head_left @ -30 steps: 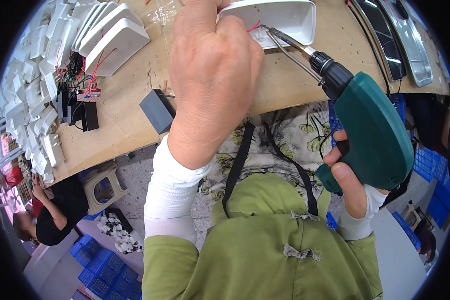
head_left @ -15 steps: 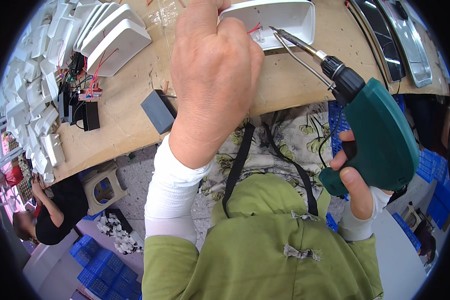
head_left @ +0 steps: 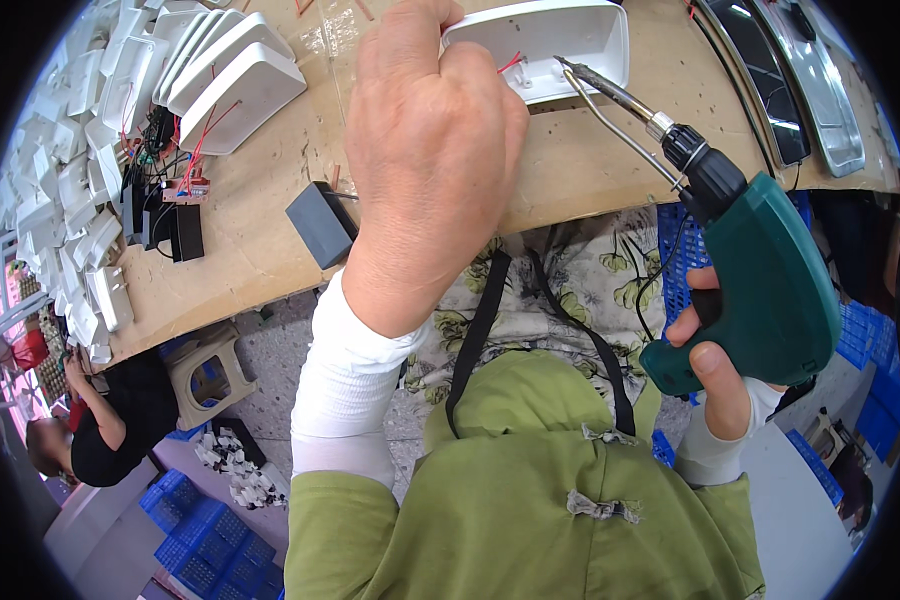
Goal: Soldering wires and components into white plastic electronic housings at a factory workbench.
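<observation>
My right hand (head_left: 715, 350) is wrapped round the handle of a green pistol-grip soldering iron (head_left: 770, 280). Its tip and the thin metal tube beside it reach over the open side of a white plastic case (head_left: 610, 45), apart from the red wires (head_left: 511, 63) inside. At the case's left end my left hand (head_left: 435, 120) is closed, gripping the edge; its fingertips are mostly hidden behind the knuckles. Just left of that wrist, a dark grey block (head_left: 322, 226) with a thin metal rod lies at the table edge.
White cases (head_left: 240, 95) stand in a row at the far left, beside a heap of white parts (head_left: 60, 200). Small circuit boards (head_left: 187, 188) with black boxes and wires lie before them. Long glossy panels (head_left: 760, 70) lie far right. Another person (head_left: 110, 420) sits at lower left.
The soldering iron has shifted slightly right and toward me, its tip moving away from the red wires. My left hand and the case have barely moved.
</observation>
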`<state>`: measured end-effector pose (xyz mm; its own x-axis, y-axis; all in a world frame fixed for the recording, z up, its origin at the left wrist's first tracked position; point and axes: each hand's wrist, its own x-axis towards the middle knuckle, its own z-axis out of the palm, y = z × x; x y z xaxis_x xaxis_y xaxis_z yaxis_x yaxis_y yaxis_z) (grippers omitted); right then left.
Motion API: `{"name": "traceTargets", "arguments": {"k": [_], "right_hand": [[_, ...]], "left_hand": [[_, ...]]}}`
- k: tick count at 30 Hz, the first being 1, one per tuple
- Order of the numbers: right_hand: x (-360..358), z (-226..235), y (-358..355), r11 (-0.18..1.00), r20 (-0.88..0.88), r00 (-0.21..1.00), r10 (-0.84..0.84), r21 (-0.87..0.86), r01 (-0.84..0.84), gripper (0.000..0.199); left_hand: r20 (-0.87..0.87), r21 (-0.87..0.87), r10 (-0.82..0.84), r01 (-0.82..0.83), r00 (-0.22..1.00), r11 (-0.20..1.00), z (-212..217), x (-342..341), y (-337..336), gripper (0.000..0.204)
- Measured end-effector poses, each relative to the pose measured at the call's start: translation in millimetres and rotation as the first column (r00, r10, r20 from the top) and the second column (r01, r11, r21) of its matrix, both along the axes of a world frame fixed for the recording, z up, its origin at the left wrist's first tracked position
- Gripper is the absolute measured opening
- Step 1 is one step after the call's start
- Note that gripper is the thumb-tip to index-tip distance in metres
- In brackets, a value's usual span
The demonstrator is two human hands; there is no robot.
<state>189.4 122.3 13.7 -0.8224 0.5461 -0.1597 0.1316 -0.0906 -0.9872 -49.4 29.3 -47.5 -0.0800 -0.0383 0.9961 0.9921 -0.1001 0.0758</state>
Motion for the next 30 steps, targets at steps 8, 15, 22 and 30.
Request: {"name": "traceTargets", "arguments": {"k": [8,15,22,30], "right_hand": [[-1.0,0.8,-1.0,1.0,-0.013,1.0,-0.011,0.013,0.011,0.05],[0.7,-0.1,2.8,1.0,-0.03,0.999,0.01,0.009,-0.009,0.049],[4.0,-3.1,5.0,1.0,-0.044,0.999,-0.003,-0.014,0.003,0.048],[3.6,-3.0,6.5,1.0,-0.08,0.997,-0.006,-0.011,0.005,0.051]], "left_hand": [[-0.031,0.025,0.004,-0.003,1.0,1.0,1.5,-1.7,2.7,0.008],[0.06,-0.784,0.53,-0.289,0.846,0.55,47.0,45.8,-30.6,0.008],[-0.022,-0.799,0.511,-0.322,0.859,0.508,54.0,45.9,-36.4,0.012],[0.01,-0.786,0.42,-0.253,0.907,0.564,48.0,41.5,-47.1,0.02]]}}
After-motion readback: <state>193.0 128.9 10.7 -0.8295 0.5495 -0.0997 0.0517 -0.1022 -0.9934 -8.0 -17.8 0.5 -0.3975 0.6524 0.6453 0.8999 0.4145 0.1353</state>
